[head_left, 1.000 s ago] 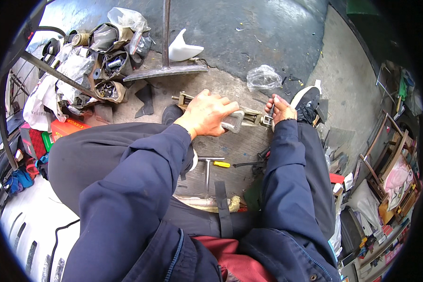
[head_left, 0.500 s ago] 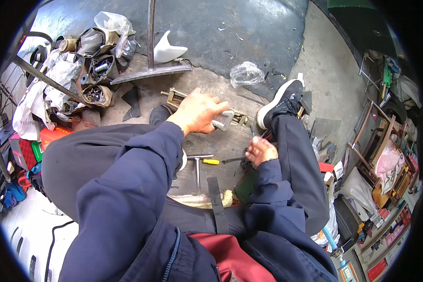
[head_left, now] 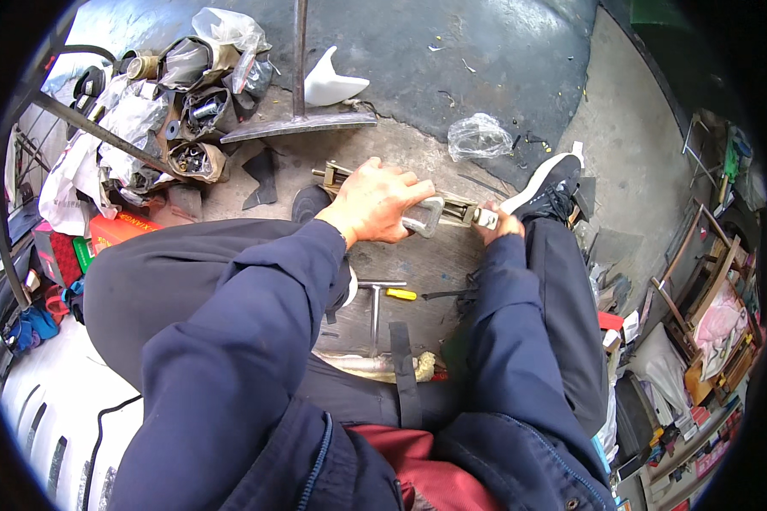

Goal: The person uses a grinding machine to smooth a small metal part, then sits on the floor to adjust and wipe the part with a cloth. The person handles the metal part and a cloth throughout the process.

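the long part (head_left: 452, 209) under the left hand (head_left: 375, 203) and right hand (head_left: 504, 226) looked like dull, worn metal. the floor (head_left: 503, 68) was rough grey concrete. the bag (head_left: 479, 136) was thin clear plastic, a little glossy. the sleeves (head_left: 256, 341) were matt dark blue cloth.

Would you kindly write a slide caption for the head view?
Seated on a workshop floor, left hand and right hand grip a long metal part, T-handle wrench lying nearby.
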The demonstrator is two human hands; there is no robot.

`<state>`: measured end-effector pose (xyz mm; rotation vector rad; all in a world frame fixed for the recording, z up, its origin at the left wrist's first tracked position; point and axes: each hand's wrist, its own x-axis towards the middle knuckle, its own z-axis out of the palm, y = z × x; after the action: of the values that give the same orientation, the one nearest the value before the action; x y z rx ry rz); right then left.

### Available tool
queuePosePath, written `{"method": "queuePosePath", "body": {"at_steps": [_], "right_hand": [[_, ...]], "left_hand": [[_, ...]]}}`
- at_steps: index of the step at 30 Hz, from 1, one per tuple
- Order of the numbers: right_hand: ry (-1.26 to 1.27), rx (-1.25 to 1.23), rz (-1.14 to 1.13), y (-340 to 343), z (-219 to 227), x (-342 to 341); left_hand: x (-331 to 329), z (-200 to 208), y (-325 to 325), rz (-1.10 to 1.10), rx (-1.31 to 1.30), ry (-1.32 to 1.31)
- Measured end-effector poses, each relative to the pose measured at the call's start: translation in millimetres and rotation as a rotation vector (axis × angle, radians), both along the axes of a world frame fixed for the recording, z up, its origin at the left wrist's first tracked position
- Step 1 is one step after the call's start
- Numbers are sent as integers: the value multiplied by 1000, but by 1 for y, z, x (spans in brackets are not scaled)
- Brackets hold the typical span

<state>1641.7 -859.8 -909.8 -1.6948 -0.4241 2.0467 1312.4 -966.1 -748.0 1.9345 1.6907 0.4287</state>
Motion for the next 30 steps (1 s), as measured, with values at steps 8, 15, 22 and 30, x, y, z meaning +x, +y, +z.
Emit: {"method": "queuePosePath", "body": {"at_steps": [8,15,22,30], "right_hand": [[-194,270,196,54,119,-79],[-340,338,169,-43,183,-44],[-319,-242,-44,-97,131,-15],[-446,-310,-19,-20,47,-16]], "left_hand": [[2,3,4,-6,-13,-32],[6,3,8,-69,-31,-3],[5,2,4,29,-38,-37],[2,-2,0,43,-13,-40]]}}
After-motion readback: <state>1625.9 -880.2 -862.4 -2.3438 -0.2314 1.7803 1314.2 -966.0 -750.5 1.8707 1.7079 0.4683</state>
